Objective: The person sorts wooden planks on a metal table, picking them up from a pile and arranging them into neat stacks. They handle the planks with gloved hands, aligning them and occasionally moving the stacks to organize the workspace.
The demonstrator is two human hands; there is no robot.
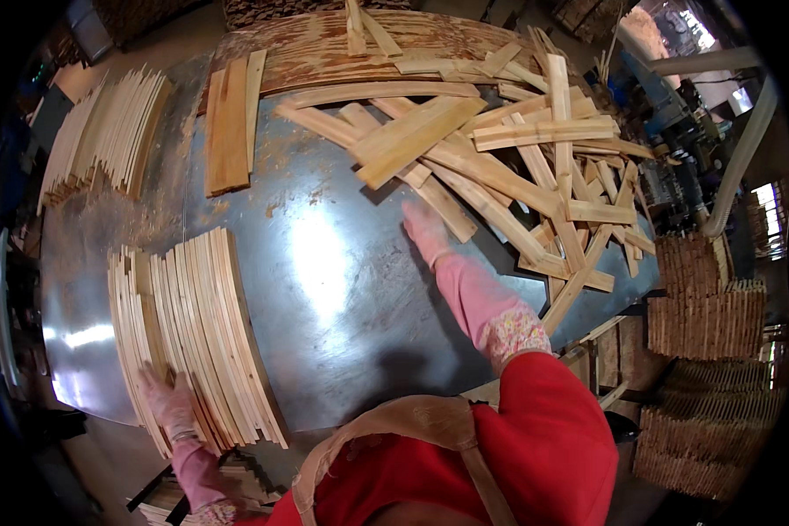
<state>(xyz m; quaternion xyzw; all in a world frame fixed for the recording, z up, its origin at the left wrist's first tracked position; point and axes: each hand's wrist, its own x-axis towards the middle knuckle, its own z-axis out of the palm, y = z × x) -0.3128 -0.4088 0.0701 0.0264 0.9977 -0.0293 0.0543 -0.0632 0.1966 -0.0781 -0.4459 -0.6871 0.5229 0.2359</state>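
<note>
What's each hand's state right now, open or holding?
Left hand: open, at the nearer row of wooden strips.
Right hand: blurred near the loose boards; nothing visibly held, open or closed unclear.

The worktop [316, 377] is steel blue-grey, dusted tan toward eleven o'clock. Slats [206, 324] at eight o'clock are pale cream; planks [500, 175] toward two o'clock run from straw to honey-brown. At twelve, a board [447, 35] is russet with streaky grain. A pink sleeve [469, 294] ends in a multicoloured floral band [515, 333] at four, above a plain red garment [552, 430]; the apron [421, 421] at six is tan.
</note>
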